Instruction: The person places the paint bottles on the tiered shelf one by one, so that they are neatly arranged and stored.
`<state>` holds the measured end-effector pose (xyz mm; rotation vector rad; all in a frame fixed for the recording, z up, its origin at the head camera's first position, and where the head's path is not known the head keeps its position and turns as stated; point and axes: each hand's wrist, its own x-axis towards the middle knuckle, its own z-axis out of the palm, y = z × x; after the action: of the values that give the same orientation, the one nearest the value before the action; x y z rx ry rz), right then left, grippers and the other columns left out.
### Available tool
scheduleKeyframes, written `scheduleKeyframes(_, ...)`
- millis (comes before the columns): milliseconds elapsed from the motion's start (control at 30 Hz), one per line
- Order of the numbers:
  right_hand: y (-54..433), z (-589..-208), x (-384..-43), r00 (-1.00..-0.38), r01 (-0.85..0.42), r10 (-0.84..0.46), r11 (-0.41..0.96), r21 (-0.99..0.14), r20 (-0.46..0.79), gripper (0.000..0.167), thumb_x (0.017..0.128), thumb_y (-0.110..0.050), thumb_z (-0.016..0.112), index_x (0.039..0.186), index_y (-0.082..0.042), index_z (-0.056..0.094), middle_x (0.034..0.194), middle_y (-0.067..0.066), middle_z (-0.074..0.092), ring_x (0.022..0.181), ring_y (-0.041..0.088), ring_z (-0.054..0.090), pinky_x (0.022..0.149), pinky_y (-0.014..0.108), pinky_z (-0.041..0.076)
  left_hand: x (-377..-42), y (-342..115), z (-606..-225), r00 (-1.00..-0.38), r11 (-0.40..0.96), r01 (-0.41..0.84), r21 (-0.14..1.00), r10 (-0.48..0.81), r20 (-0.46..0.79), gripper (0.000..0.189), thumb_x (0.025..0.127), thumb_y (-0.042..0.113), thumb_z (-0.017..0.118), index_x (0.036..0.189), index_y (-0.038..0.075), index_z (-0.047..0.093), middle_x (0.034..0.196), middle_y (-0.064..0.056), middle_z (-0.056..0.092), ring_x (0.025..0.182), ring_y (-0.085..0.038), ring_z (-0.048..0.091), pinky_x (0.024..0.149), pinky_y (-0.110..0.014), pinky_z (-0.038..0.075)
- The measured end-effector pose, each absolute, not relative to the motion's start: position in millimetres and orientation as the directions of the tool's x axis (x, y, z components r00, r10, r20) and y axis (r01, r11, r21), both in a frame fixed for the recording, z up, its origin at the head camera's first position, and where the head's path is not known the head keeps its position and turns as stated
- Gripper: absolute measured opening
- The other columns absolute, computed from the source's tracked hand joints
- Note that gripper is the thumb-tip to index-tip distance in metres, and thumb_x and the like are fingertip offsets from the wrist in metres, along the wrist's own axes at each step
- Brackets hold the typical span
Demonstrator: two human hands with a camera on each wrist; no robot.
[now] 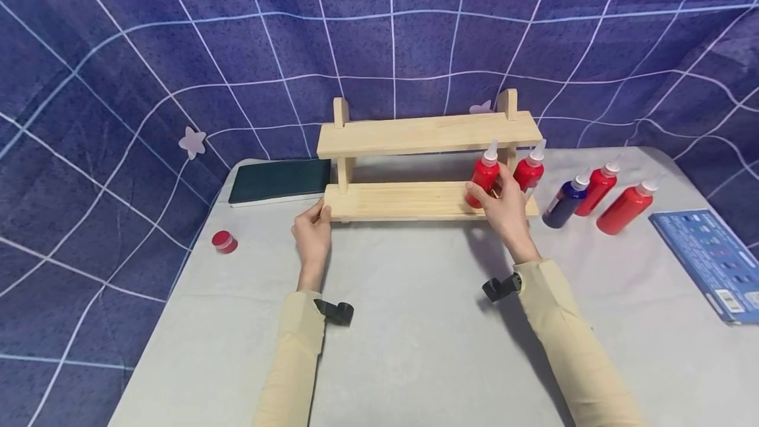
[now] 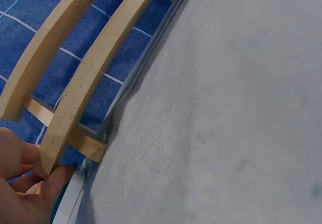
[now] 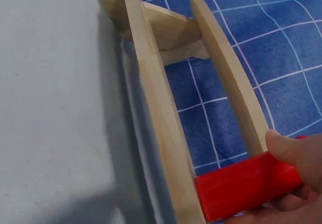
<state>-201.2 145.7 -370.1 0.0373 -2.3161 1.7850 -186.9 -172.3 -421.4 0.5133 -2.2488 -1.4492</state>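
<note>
Four red plastic bottles [image 1: 483, 180]; one dark-blue plastic bottle [image 1: 564, 205]; one pale-wood two-tier rack [image 1: 409, 199]; one dark-green rectangular book [image 1: 280, 180]; one round red tub [image 1: 224, 242]; one flat blue printed rectangle [image 1: 708, 262].

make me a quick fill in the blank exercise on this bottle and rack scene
1. The bottle in the right hand is coloured ____.
2. The left hand grips the lower board at its ____ end.
3. The only non-red bottle is dark ____.
4. The head view shows ____ bottles in all.

Missing words: red; left; blue; five.
</note>
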Motion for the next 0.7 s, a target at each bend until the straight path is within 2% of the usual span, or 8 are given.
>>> scheduleKeyframes(200,148.4,-360.3,-199.1,-0.967,-0.207,0.093,0.252,-0.945,0.237,0.072,0.090,-0.005,0.069,0.151,-0.002,0.031,0.145,0.023,0.046,0.137,0.033,0.042,0.113,0.051,0.031,-185.5,-171.1,-420.9,-0.845,0.389,-0.070,0.919,-0.512,0.152,0.031,0.095,0.010,0.062,0.125,0.002,0.065,0.121,-0.018,0.066,0.105,-0.027,0.068,0.086,-0.038,0.056)
scheduleKeyframes(367,147.6,-343.1,-192.2,-0.952,-0.270,0.078,0.236,-0.933,0.295,0.078,0.088,-0.004,0.070,0.154,-0.006,0.027,0.155,0.017,0.034,0.144,0.025,0.031,0.118,0.043,0.024,-186.1,-170.7,-420.0,-0.835,0.404,-0.062,0.912,-0.522,0.174,0.030,0.094,0.008,0.063,0.123,0.001,0.066,0.119,-0.019,0.067,0.103,-0.027,0.068,0.083,-0.035,0.057)
scheduleKeyframes(500,149.3,-328.9,-183.8,-0.938,-0.317,0.064,0.238,-0.918,0.341,0.078,0.088,-0.002,0.070,0.153,-0.005,0.028,0.155,0.017,0.033,0.143,0.025,0.032,0.118,0.039,0.025,-187.1,-171.1,-421.7,-0.839,0.403,-0.063,0.913,-0.517,0.171,0.030,0.094,0.008,0.063,0.123,0.001,0.066,0.119,-0.019,0.067,0.103,-0.027,0.068,0.084,-0.037,0.057)
scheduleKeyframes(700,155.8,-304.3,-165.4,-0.929,-0.342,0.057,0.242,-0.908,0.365,0.074,0.089,-0.003,0.070,0.153,-0.012,0.033,0.153,0.013,0.039,0.141,0.026,0.037,0.116,0.043,0.029,-186.7,-173.3,-422.3,-0.851,0.381,-0.075,0.921,-0.506,0.140,0.032,0.095,0.012,0.062,0.126,0.004,0.065,0.121,-0.017,0.066,0.104,-0.027,0.068,0.086,-0.039,0.056)
